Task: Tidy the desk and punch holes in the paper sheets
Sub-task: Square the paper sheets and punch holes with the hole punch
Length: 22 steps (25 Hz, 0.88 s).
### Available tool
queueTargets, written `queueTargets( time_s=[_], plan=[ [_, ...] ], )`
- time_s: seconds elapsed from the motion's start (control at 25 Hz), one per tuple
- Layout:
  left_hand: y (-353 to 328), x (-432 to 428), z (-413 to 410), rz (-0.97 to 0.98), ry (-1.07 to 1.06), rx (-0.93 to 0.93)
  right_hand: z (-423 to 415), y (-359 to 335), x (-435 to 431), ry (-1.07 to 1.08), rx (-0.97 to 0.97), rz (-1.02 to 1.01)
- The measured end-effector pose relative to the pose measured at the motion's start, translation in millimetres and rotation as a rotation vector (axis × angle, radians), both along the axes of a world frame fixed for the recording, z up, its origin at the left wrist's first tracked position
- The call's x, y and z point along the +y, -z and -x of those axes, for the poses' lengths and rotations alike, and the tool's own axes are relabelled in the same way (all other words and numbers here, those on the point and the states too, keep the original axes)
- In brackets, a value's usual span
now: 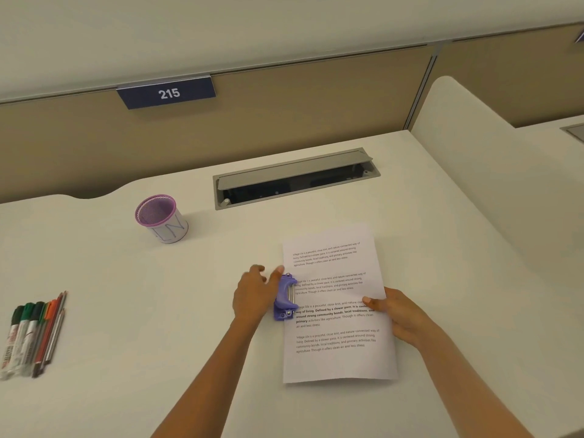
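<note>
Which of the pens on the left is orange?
The orange pen: it lies between the three green-capped markers and the grey pencils, and nothing else in the row is orange.

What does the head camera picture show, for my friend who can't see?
A left hand touches a purple hole punch on the left edge of printed paper; the right hand pinches the right edge. A purple cup, markers and pencils sit farther left on the white desk.

Single head view, forward-down, close over desk.
</note>
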<state>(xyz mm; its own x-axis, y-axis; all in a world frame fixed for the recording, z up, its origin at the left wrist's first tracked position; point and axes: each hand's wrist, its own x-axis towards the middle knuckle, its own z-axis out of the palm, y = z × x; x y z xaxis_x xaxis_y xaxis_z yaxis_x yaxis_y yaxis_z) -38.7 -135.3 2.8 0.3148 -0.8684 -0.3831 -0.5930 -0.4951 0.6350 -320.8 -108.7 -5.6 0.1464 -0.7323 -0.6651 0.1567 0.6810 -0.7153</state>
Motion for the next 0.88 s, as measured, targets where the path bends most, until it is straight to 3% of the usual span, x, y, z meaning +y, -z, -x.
queueTargets(
  time_s=[0.12,0.2,0.88],
  plan=[
    [-2,-11,18,0.191,0.015,-0.321,1,1,0,0.000,-0.005,-0.009],
    [10,-19,29,0.204,0.041,-0.395,1,3,0,-0.005,-0.005,-0.013],
    [68,-27,25,0.186,0.051,-0.508,9,28,-9,-0.032,-0.010,-0.058]
  ],
)
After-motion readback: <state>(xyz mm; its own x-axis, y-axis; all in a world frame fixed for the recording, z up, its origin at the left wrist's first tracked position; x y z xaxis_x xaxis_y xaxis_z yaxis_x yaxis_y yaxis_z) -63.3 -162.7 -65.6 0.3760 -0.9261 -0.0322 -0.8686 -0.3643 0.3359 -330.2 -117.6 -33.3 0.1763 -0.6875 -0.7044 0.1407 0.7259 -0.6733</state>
